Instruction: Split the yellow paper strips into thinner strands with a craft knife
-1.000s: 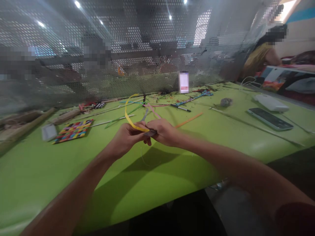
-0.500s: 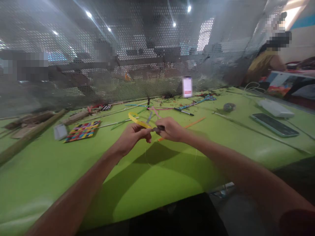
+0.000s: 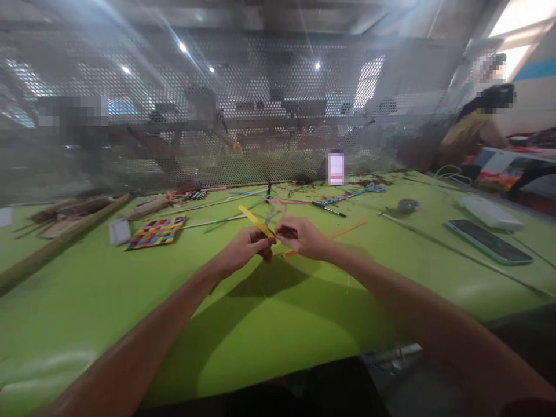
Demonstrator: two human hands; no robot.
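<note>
My left hand [image 3: 243,250] is closed, pinching a flat yellow strip [image 3: 252,217] whose free end points up and away to the left. Close against it, my right hand [image 3: 306,238] is closed around a small dark tool with a red part [image 3: 292,233]; the fingers cover most of it, so its kind is unclear. Both hands are just above the green table [image 3: 278,341]. Beyond the fingers lie a grey strip [image 3: 269,215] and a pink strip [image 3: 281,207]. An orange strip [image 3: 347,230] runs out from behind my right hand.
A multicoloured woven square [image 3: 157,233] lies left, near a bamboo pole [image 3: 65,243]. A pen [image 3: 332,211] and scraps are farther back. On the right are a phone [image 3: 489,241], a white box [image 3: 490,212] and a long thin stick [image 3: 456,255]. A perforated screen [image 3: 278,133] stands behind.
The yellow strip was curved in a loop and now stretches out straighter. The right hand's tool has turned, showing red where a dark part showed. The view has tilted up slightly.
</note>
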